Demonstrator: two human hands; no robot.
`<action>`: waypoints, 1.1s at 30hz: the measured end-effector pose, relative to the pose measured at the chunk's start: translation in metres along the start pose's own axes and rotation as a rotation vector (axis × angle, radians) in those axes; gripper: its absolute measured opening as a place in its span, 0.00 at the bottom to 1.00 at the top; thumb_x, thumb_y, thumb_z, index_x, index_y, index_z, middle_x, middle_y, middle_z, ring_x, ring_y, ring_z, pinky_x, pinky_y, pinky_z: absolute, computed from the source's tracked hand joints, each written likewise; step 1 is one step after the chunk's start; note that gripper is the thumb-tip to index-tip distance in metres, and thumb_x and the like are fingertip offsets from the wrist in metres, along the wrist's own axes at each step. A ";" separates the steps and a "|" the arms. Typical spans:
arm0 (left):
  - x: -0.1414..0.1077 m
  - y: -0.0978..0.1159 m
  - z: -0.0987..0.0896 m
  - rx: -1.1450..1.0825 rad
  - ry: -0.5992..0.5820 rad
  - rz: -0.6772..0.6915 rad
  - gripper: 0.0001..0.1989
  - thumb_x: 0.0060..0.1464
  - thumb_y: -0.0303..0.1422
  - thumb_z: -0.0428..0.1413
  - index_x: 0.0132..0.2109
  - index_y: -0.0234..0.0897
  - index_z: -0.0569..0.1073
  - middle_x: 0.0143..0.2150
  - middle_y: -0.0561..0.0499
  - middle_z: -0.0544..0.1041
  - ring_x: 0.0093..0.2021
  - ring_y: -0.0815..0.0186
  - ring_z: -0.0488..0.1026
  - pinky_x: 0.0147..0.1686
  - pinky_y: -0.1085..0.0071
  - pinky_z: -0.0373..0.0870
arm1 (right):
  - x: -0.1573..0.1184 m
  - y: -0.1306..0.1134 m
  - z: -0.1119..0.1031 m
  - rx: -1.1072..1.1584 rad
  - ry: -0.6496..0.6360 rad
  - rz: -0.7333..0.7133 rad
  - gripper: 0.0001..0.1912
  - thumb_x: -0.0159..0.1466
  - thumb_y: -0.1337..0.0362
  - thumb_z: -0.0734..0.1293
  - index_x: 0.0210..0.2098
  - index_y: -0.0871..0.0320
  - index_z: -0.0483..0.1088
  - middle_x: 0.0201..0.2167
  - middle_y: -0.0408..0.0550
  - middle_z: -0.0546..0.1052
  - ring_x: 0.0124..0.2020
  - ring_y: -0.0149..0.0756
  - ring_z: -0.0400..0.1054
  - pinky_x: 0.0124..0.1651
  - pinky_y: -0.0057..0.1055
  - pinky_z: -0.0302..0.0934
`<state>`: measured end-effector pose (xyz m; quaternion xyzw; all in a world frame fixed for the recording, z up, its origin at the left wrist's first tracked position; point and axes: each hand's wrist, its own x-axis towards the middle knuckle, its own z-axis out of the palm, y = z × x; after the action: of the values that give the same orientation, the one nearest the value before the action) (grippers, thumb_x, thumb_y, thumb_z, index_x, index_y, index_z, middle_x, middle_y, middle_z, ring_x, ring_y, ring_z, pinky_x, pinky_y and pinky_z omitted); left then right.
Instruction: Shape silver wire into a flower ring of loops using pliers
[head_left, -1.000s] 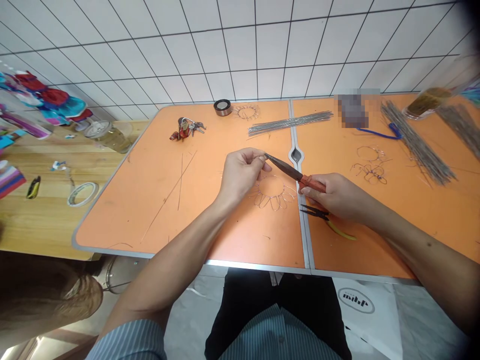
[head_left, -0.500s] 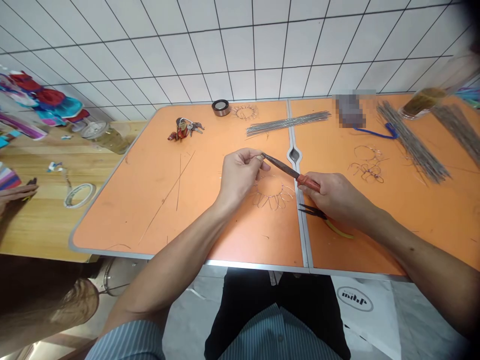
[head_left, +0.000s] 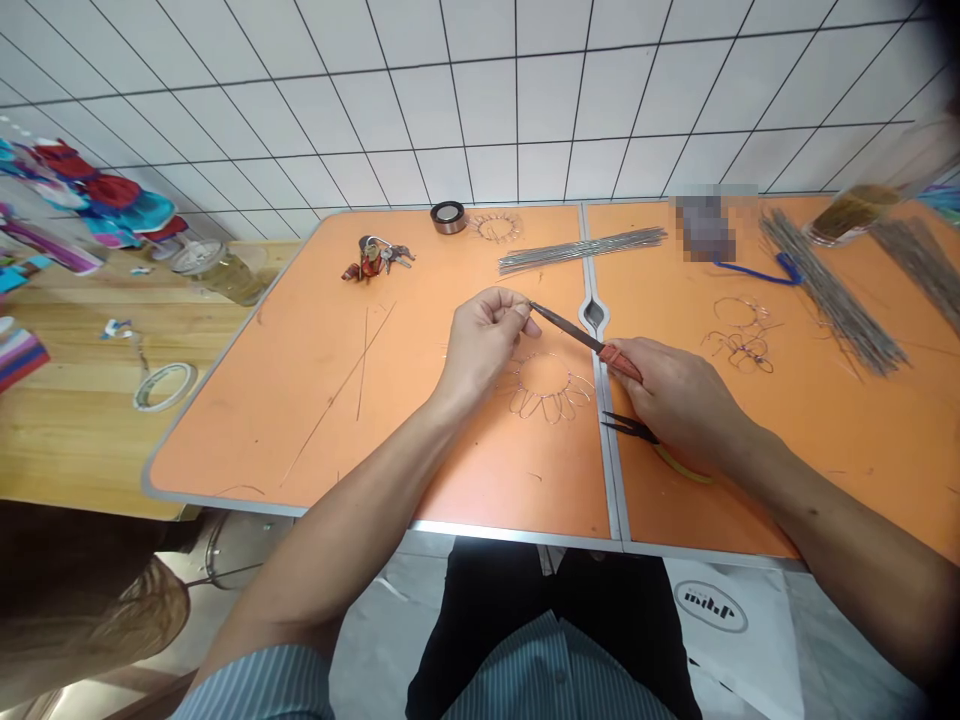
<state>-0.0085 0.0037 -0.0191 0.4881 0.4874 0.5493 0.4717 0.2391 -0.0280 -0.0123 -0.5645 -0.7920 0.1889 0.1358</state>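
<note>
My right hand point(head_left: 671, 395) is closed around the red handle of a pair of pliers point(head_left: 574, 332), whose long dark jaws point left. Their tips meet the fingertips of my left hand point(head_left: 487, 335), which is closed in a pinch. What the pinch holds is too small to make out. Just below the fingers is a thin wire ring with petal-like loops point(head_left: 551, 405); whether it hangs from the hand or lies on the table I cannot tell. A second pair of pliers point(head_left: 630, 427), with black jaws and a yellow handle, lies beneath my right hand.
On the orange table point(head_left: 247, 400) lie keys point(head_left: 386, 255), a tape roll point(head_left: 448, 217), a wire bundle point(head_left: 581, 250), more wires point(head_left: 836, 295) and bent wire pieces point(head_left: 742, 350). A metal-edged seam crosses the table. Left, a wooden table point(head_left: 67, 440) holds a white tape roll point(head_left: 165, 386); someone's hair shows below.
The view has shifted slightly. My hands stay together at the pliers' tips, with the left fingers turned a little. Another person's hand at the far left has gone out of sight.
</note>
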 end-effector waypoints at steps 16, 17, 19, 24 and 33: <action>0.000 0.009 -0.003 -0.104 -0.025 -0.056 0.05 0.62 0.35 0.63 0.39 0.39 0.77 0.33 0.50 0.84 0.20 0.73 0.58 0.21 0.71 0.53 | 0.004 0.011 -0.009 0.050 0.015 0.060 0.14 0.77 0.54 0.61 0.49 0.49 0.78 0.49 0.51 0.86 0.46 0.52 0.77 0.40 0.38 0.58; -0.001 0.010 -0.003 -0.122 -0.038 -0.061 0.05 0.62 0.35 0.63 0.40 0.39 0.77 0.33 0.50 0.84 0.20 0.73 0.58 0.21 0.71 0.54 | 0.005 0.012 -0.009 0.053 0.027 0.064 0.14 0.77 0.54 0.62 0.50 0.49 0.77 0.50 0.52 0.86 0.46 0.53 0.77 0.40 0.38 0.58; -0.002 0.010 -0.003 -0.152 -0.054 -0.062 0.05 0.61 0.35 0.64 0.40 0.39 0.78 0.34 0.49 0.84 0.20 0.74 0.59 0.21 0.71 0.54 | 0.006 0.013 -0.009 0.057 0.037 0.061 0.14 0.77 0.52 0.61 0.49 0.49 0.76 0.49 0.52 0.85 0.46 0.53 0.76 0.41 0.39 0.58; -0.004 0.012 -0.001 -0.150 -0.054 -0.070 0.06 0.62 0.36 0.64 0.39 0.39 0.77 0.33 0.50 0.83 0.20 0.74 0.58 0.21 0.71 0.53 | 0.006 0.009 -0.007 0.066 0.024 0.024 0.14 0.78 0.51 0.60 0.48 0.49 0.74 0.44 0.54 0.83 0.45 0.54 0.74 0.42 0.41 0.57; -0.005 0.013 -0.001 -0.211 -0.102 -0.096 0.06 0.63 0.36 0.63 0.40 0.39 0.76 0.31 0.51 0.82 0.19 0.75 0.57 0.20 0.72 0.50 | 0.004 0.011 -0.002 0.024 0.036 -0.040 0.23 0.80 0.52 0.57 0.65 0.49 0.76 0.55 0.57 0.84 0.52 0.58 0.78 0.45 0.44 0.62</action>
<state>-0.0093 -0.0025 -0.0070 0.4389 0.4252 0.5488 0.5704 0.2477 -0.0205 -0.0157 -0.5502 -0.7982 0.1852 0.1607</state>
